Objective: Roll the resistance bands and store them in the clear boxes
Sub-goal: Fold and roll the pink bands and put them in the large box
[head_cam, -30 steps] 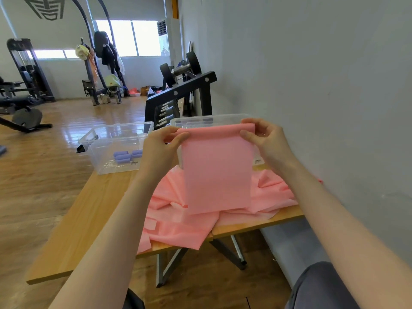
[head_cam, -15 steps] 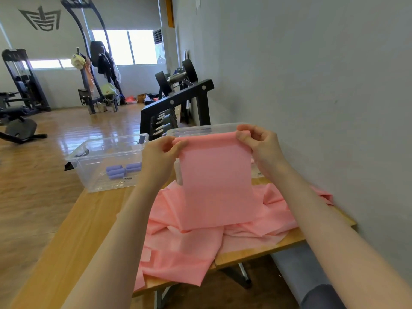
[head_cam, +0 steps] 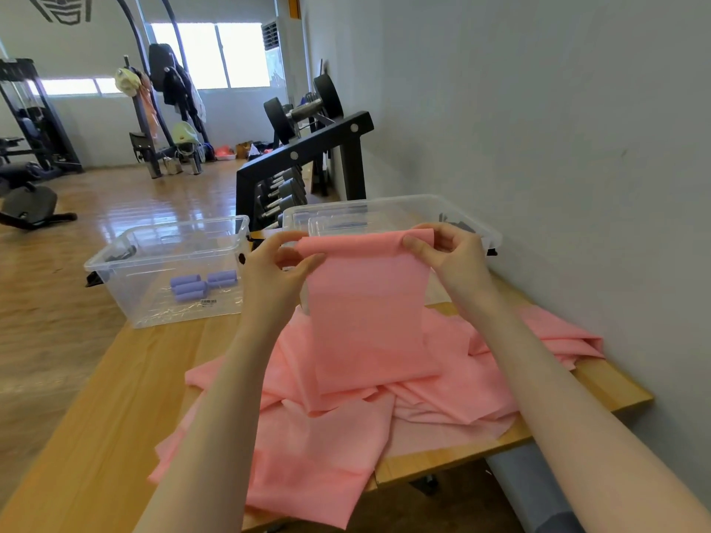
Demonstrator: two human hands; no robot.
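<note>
I hold a pink resistance band (head_cam: pixel 365 302) up above the table, and it hangs down flat. My left hand (head_cam: pixel 277 271) pinches its top left corner and my right hand (head_cam: pixel 450 255) its top right corner, where the top edge is curled over into a small roll. Below lies a heap of more pink bands (head_cam: pixel 404 402). A clear box (head_cam: pixel 161 263) at the left holds three rolled purple bands (head_cam: pixel 200 284). A second clear box (head_cam: pixel 384 213) stands behind the held band, its contents mostly hidden.
The wooden table (head_cam: pixel 115 398) stands against a grey wall (head_cam: pixel 538 148) on the right. Behind the boxes is a black dumbbell rack (head_cam: pixel 300 163). Gym machines and a wooden floor fill the left background.
The top edge of the pink band has been curled over into the start of a roll. The view has tipped down a little, showing more of the table.
</note>
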